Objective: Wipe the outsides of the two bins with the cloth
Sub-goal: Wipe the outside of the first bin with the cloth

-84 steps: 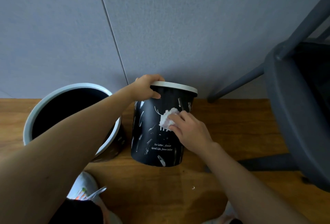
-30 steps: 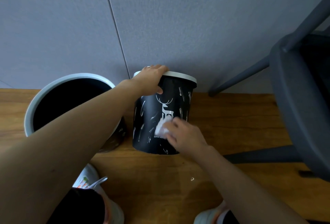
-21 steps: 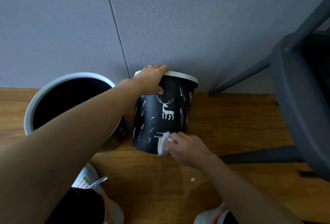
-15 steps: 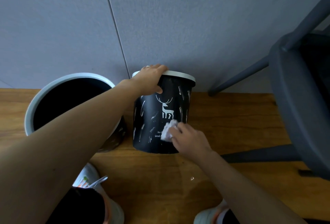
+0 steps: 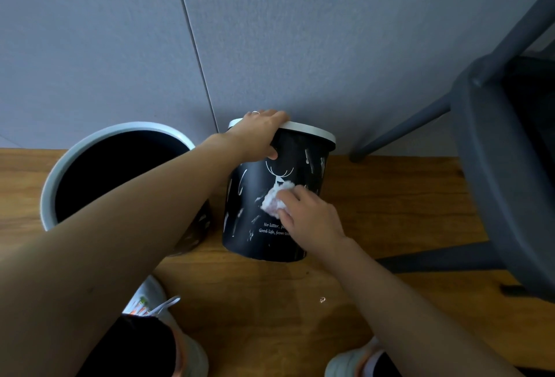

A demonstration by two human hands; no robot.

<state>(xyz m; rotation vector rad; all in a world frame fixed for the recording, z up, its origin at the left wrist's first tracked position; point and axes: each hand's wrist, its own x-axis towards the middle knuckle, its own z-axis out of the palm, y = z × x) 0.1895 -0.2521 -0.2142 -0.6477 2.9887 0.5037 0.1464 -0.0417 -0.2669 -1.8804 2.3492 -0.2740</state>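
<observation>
Right hand had the white cloth bunched under curled fingers, pressed vs. the front wall of the small black deer-print bin, approx. mid-height. Left hand gripped that bin's white rim, fingers over the top, thumb on the outer wall, w/ the bin tipped a bit toward me on the wooden floor, close to the grey wall. I'd judge the bin light, thin stiff plastic w/ a smooth, prob. slick skin: it would skate or tip under wiping pressure, so the rim was the right place to hold. Cloth looked soft, crumpled, easy to wad. Larger pale-rimmed bin stood just beside on the left, not being held or wiped. Grey chair sat to the right.
</observation>
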